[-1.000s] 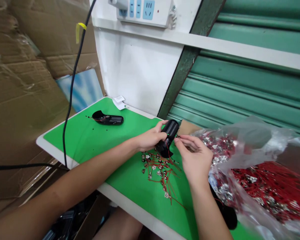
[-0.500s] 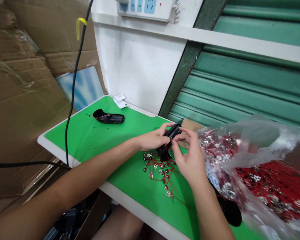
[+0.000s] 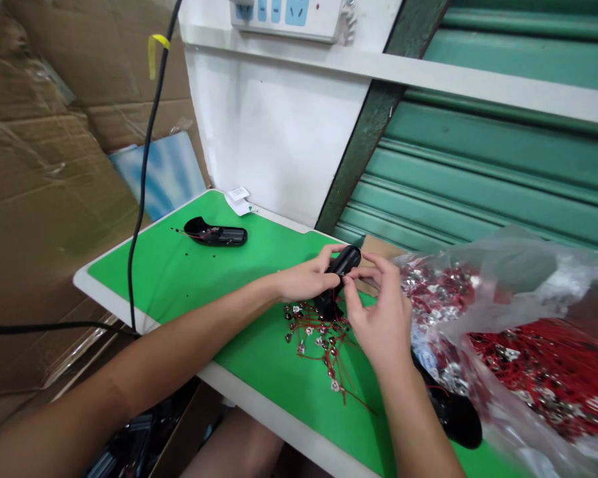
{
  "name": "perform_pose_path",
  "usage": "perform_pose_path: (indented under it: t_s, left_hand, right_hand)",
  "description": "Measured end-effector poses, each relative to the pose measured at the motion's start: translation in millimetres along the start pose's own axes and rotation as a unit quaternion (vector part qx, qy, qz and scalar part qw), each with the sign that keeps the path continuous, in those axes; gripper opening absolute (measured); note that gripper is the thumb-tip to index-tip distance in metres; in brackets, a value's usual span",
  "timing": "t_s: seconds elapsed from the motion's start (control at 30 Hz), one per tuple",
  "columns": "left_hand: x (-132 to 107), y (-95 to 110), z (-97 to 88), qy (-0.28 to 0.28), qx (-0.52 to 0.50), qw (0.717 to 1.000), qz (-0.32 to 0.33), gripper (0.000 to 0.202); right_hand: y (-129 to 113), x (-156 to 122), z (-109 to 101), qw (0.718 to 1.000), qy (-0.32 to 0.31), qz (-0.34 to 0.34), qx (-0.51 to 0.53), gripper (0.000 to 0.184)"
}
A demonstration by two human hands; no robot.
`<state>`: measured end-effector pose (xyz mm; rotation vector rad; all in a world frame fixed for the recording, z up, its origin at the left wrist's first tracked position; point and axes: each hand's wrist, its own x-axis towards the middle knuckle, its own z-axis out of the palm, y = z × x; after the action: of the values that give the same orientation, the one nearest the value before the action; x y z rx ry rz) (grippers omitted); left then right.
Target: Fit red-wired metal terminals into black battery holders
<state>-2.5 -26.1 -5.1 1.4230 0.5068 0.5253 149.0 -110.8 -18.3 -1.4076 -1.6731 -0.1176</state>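
Observation:
My left hand (image 3: 306, 279) grips a black plastic casing (image 3: 339, 265) held just above the green table top (image 3: 189, 272). My right hand (image 3: 381, 315) touches the same casing from the right, fingertips pinched at a thin red wire on its side. Below both hands lies a small heap of red wires with metal contacts (image 3: 321, 338). A second black casing (image 3: 215, 234) with a wire lies flat at the far left of the green top.
A clear plastic bag (image 3: 508, 318) full of red wired contacts sits at the right. Another black part (image 3: 456, 418) lies under my right forearm. A black cable (image 3: 142, 179) hangs down at the left, before cardboard boxes (image 3: 44, 153). A power strip (image 3: 289, 16) is mounted above.
The casing has been tilted from upright to lying lower between my hands. My right hand moved up and closed in on it, fingers now pinched at its side.

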Motion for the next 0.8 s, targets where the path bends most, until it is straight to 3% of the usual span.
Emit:
perform_pose_path:
  t_s: [0.5,0.8]
  left_hand:
    - [-1.7,2.7,5.1,0.018,-0.058,0.997,-0.04,0.077]
    - [-4.0,5.3,8.1,0.029,-0.004,0.999,-0.019,0.084]
  right_hand:
    - [0.8,-3.8,5.3,0.991,0.032,-0.092,-0.094,0.037]
    - [5.0,-2.7,5.4,0.989,0.019,-0.122,-0.082,0.037]
